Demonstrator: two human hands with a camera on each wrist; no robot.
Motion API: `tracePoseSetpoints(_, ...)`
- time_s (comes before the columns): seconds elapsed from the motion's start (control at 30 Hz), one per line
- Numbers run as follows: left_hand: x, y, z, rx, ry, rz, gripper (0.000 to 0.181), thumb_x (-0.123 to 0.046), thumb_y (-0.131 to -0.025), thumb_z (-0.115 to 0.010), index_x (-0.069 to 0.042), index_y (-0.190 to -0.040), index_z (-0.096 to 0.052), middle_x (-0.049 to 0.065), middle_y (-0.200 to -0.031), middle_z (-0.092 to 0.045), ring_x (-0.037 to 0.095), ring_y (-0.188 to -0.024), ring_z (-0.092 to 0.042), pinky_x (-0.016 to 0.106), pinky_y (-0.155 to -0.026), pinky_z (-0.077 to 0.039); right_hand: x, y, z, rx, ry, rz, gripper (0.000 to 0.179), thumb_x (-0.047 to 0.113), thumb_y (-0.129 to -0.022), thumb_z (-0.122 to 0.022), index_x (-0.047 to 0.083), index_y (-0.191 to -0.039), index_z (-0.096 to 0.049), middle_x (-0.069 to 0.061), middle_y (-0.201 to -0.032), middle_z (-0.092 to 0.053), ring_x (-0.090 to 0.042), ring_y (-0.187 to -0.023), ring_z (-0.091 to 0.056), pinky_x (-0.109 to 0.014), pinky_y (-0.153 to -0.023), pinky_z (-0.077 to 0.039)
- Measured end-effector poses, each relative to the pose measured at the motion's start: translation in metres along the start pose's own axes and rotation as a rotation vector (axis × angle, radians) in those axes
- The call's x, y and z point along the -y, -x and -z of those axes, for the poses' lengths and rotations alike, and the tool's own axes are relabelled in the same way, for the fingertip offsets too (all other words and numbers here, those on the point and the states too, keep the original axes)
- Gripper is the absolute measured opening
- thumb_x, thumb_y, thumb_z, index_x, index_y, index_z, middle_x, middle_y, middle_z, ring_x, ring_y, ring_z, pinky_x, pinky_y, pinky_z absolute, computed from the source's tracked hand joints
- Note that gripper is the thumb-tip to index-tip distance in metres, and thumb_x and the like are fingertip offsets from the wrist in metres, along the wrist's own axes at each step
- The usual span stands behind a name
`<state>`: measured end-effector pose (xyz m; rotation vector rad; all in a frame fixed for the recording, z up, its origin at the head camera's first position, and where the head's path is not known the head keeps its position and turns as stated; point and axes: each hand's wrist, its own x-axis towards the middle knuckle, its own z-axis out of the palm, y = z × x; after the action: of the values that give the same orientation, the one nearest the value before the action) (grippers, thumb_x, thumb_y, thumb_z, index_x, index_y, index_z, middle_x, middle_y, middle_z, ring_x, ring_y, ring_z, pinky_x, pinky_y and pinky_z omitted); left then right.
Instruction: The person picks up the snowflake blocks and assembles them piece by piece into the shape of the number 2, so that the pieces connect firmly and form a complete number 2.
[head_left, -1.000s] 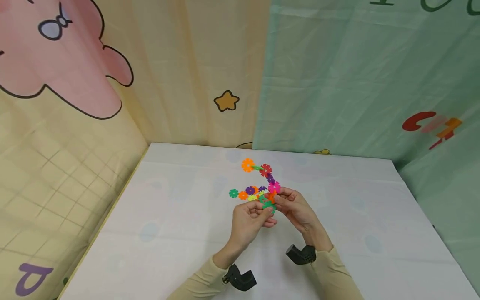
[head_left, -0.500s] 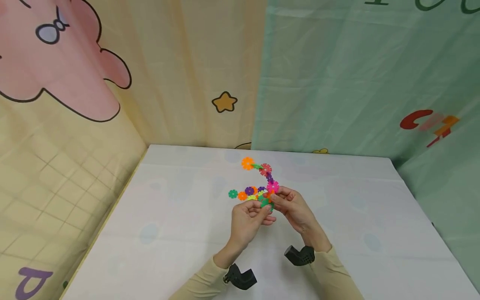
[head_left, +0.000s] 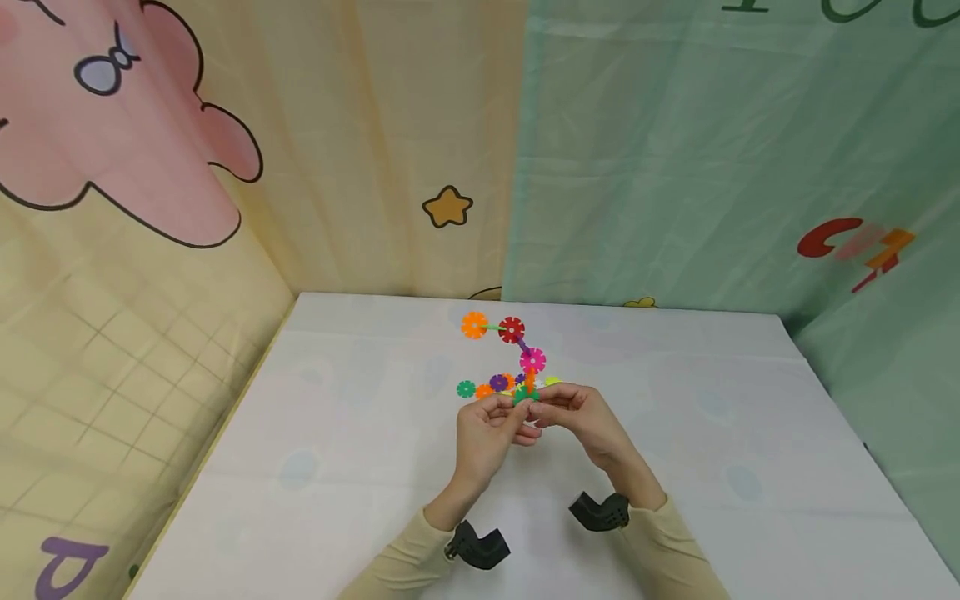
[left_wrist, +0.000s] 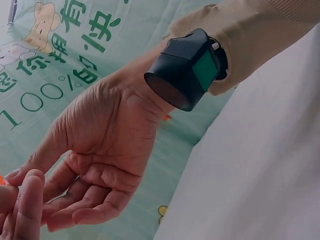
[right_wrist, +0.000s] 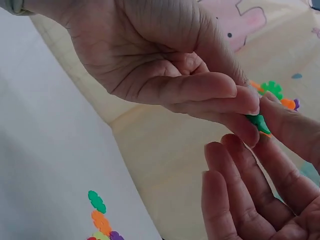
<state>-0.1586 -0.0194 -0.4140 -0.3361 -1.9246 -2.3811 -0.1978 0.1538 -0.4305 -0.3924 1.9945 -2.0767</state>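
Observation:
A chain of interlocking flower-shaped plastic discs rises from my two hands in the head view. Its orange end disc (head_left: pixel 474 325) is at the upper left, then a red disc (head_left: pixel 512 330) and a pink disc (head_left: pixel 532 360) lead down to a green disc (head_left: pixel 527 394). With thumb and finger, my left hand (head_left: pixel 483 437) pinches the green disc from the left. My right hand (head_left: pixel 588 421) pinches at the same disc from the right, fingertips meeting the left hand's. In the right wrist view, fingers cover most of this green disc (right_wrist: pixel 258 123).
Behind the hands, several discs lie on the white table (head_left: pixel 337 442), among them a green disc (head_left: pixel 466 388), a purple disc (head_left: pixel 498 382) and a yellow disc (head_left: pixel 552 380). Printed curtains (head_left: pixel 637 167) stand along the table's back and sides.
The chain has swung left, and its discs now face the head camera more. My right hand's fingertips have moved from the orange disc down to the green one. A yellow disc has come into sight.

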Motion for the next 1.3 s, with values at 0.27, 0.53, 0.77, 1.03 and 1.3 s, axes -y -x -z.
tracePoseSetpoints(0.27, -0.008, -0.002, 0.007, 0.098, -0.134, -0.032, 0.02, -0.002, -0.094, -0.057, 0.015, -0.104, -0.064, 0.025, -0.088, -0.068, 0.038, -0.067, -0.067, 0.039, -0.06, -0.056, 0.0, 0.0, -0.002, -0.06, 0.066, 0.095, 0.02, 0.009, -0.089, -0.067, -0.011, -0.096, -0.065, -0.007, -0.087, -0.07, -0.024, -0.083, -0.066, -0.036, -0.073, -0.054)
tracePoseSetpoints(0.53, 0.011, -0.009, 0.016, 0.067, -0.314, -0.117, 0.018, -0.01, -0.09, -0.066, 0.007, -0.086, -0.07, 0.011, -0.068, -0.066, 0.027, -0.05, -0.064, 0.034, -0.05, -0.055, -0.002, 0.0, -0.01, -0.053, 0.042, 0.05, 0.024, 0.013, -0.09, -0.066, -0.01, -0.097, -0.062, -0.013, -0.09, -0.068, -0.027, -0.082, -0.067, -0.039, -0.07, -0.056)
tracePoseSetpoints(0.77, 0.057, -0.041, 0.064, -0.085, -0.552, -0.077, 0.02, -0.02, -0.089, -0.069, -0.001, -0.085, -0.073, 0.011, -0.074, -0.068, 0.029, -0.063, -0.064, 0.03, -0.056, -0.054, -0.002, -0.002, -0.006, -0.094, 0.041, 0.011, 0.026, 0.017, -0.093, -0.063, -0.009, -0.098, -0.061, -0.018, -0.089, -0.068, -0.028, -0.083, -0.067, -0.038, -0.071, -0.056)
tracePoseSetpoints(1.03, 0.1, -0.056, 0.105, -0.131, -1.005, -0.053, 0.04, -0.016, -0.088, -0.068, 0.004, -0.122, -0.061, 0.022, -0.116, -0.056, 0.038, -0.105, -0.041, 0.047, -0.087, -0.034, 0.005, -0.001, -0.002, -0.068, 0.025, 0.026, 0.026, 0.017, -0.097, -0.057, -0.009, -0.099, -0.056, -0.022, -0.084, -0.064, -0.028, -0.074, -0.066, -0.033, -0.067, -0.056)
tracePoseSetpoints(1.3, 0.11, -0.064, 0.101, -0.178, -1.103, -0.074, 0.028, -0.025, -0.083, -0.075, -0.009, -0.105, -0.073, 0.015, -0.107, -0.054, 0.034, -0.098, -0.04, 0.043, -0.082, -0.033, 0.007, 0.0, -0.006, -0.077, 0.016, 0.016, 0.025, 0.017, -0.097, -0.055, -0.008, -0.098, -0.055, -0.016, -0.08, -0.064, -0.027, -0.071, -0.065, -0.032, -0.066, -0.055)
